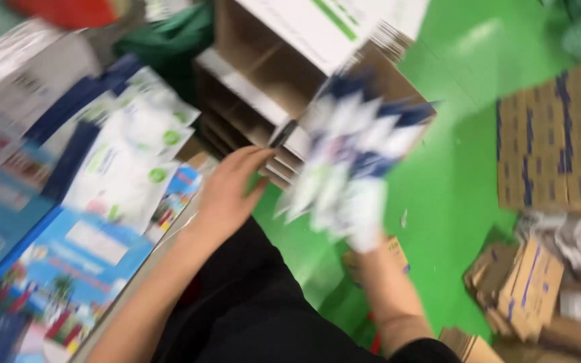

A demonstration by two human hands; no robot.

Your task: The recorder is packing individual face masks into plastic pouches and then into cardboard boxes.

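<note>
White and dark-blue soft plastic packets, a loose bunch of them (354, 161), are held up by the right hand (364, 232), which is closed around the lower end of the bunch; the fingers are mostly hidden behind the packets and the picture is blurred by motion. The long axis of the bunch runs from the hand up and a little to the right, toward the brown cardboard shelf box with dividers (263, 81) that stands just behind it.

The left hand (233, 188) is half open, fingers stretched toward the same cardboard box, and it seems to hold a thin black pen (284, 133) at the fingertips; I cannot tell this for sure. The left hand is near the bunch but apart from it, to its left.

On the left lies a surface (136, 282) with white pouches with green dots (136, 154) and blue printed flat boxes (68, 269). On the right, on the green floor (452, 175), stand brown cardboard cartons (553, 154).
</note>
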